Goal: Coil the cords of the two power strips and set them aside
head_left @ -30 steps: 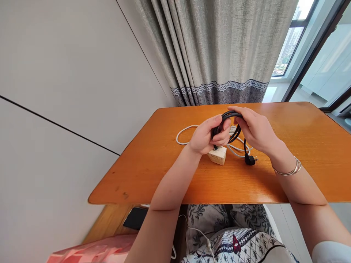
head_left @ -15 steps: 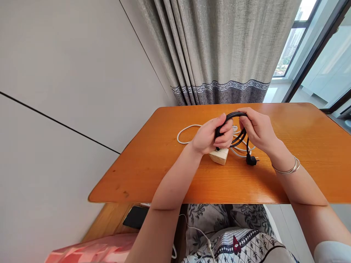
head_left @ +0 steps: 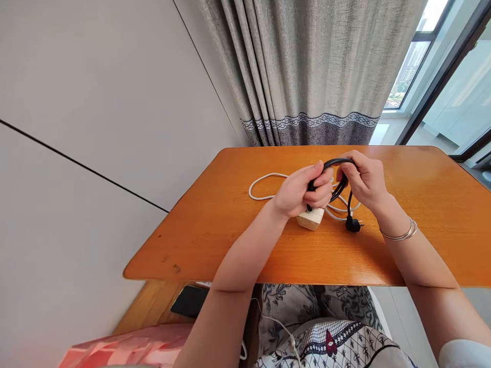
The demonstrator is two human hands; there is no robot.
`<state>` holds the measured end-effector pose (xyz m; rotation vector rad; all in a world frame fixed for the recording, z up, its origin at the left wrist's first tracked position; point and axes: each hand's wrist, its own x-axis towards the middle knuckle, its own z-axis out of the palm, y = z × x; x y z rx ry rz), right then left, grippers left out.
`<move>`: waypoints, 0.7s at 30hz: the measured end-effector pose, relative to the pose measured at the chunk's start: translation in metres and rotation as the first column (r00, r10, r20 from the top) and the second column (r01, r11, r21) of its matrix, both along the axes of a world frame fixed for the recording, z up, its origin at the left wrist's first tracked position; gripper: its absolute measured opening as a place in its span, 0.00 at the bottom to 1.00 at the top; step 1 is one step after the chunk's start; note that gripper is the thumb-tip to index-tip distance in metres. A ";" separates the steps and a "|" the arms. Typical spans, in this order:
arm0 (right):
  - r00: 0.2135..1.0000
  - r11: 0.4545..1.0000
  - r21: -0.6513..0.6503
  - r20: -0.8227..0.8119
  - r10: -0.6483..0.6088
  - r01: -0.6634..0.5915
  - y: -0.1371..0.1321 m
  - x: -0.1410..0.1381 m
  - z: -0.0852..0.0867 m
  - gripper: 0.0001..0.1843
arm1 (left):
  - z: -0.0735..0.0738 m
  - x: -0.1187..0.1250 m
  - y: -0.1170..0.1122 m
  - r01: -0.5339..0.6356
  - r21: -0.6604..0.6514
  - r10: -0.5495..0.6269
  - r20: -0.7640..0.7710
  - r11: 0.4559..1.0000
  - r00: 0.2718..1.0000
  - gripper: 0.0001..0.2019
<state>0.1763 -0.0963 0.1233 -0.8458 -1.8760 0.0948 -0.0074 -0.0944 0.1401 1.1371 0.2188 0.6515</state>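
Note:
A black power cord (head_left: 337, 161) arches between my two hands above the table, gathered in loops. My left hand (head_left: 305, 190) is closed around one side of the loops. Fingers of my right hand (head_left: 364, 176) pinch the other side. From below my right hand hangs the cord's black plug (head_left: 353, 224), its metal prongs pointing right, low over the tabletop. Beneath my left hand sits a cream-white power strip (head_left: 310, 220), partly hidden by the hand. Its white cable (head_left: 264, 177) lies in loose loops on the table behind and beside it.
The wooden table (head_left: 215, 225) has rounded corners and stands by a pale wall panel (head_left: 84, 102). A grey curtain (head_left: 322, 66) hangs behind its far edge. Below the near edge at left are a dark phone-like slab (head_left: 188, 301) and pink fabric (head_left: 126, 347).
Both hands have shifted slightly right with the black cord. The loops hanging between them look drawn closer together. The view has also shifted a little.

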 end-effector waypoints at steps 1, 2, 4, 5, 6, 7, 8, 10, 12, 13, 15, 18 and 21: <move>0.999 0.997 -0.059 -0.022 0.047 -0.048 0.002 0.001 -0.001 0.26 | 0.000 0.000 0.000 -0.020 -0.017 0.020 0.005 1.000 1.000 0.29; 0.995 0.988 -0.119 -0.044 0.091 -0.096 0.005 0.002 -0.002 0.27 | 0.001 0.000 0.000 -0.048 -0.038 0.048 0.008 0.998 0.999 0.29; 0.982 0.954 -0.238 -0.087 0.167 -0.184 0.010 0.004 -0.005 0.31 | 0.003 -0.002 0.000 -0.132 -0.092 0.134 0.013 0.987 0.991 0.28; 0.974 0.929 -0.296 -0.106 0.198 -0.221 0.012 0.005 -0.007 0.32 | 0.004 -0.004 -0.001 -0.181 -0.117 0.185 0.023 0.977 0.982 0.28; 0.968 0.903 -0.352 -0.118 0.220 -0.248 0.014 0.006 -0.009 0.33 | 0.007 -0.006 -0.002 -0.232 -0.136 0.239 0.041 0.963 0.970 0.28; 0.965 0.875 -0.407 -0.117 0.233 -0.261 0.015 0.007 -0.010 0.33 | 0.010 -0.009 -0.003 -0.282 -0.149 0.294 0.067 0.948 0.953 0.28; 0.964 0.847 -0.461 -0.104 0.243 -0.263 0.016 0.007 -0.011 0.32 | 0.013 -0.012 -0.004 -0.331 -0.159 0.348 0.101 0.930 0.932 0.28; 0.962 0.788 -0.566 -0.030 0.271 -0.240 0.015 0.007 -0.010 0.28 | 0.021 -0.018 -0.007 -0.412 -0.174 0.441 0.185 0.894 0.878 0.28; 0.937 0.713 -0.672 0.082 0.340 -0.200 0.014 0.005 -0.008 0.22 | 0.030 -0.023 -0.009 -0.482 -0.190 0.518 0.268 0.855 0.812 0.29; 0.910 0.670 -0.719 0.134 0.393 -0.184 0.013 0.004 -0.008 0.18 | 0.033 -0.025 -0.009 -0.513 -0.196 0.549 0.305 0.836 0.778 0.29; 0.842 0.600 -0.781 0.200 0.501 -0.171 0.011 0.000 -0.008 0.12 | 0.038 -0.028 -0.009 -0.553 -0.195 0.583 0.373 0.810 0.722 0.29; 0.807 0.611 -0.769 0.234 0.543 -0.188 0.010 -0.008 -0.012 0.11 | 0.039 -0.029 -0.008 -0.562 -0.166 0.571 0.437 0.810 0.694 0.30; 0.822 0.700 -0.692 0.287 0.491 -0.177 0.008 -0.014 -0.017 0.14 | 0.036 -0.029 -0.007 -0.573 -0.101 0.552 0.445 0.813 0.705 0.30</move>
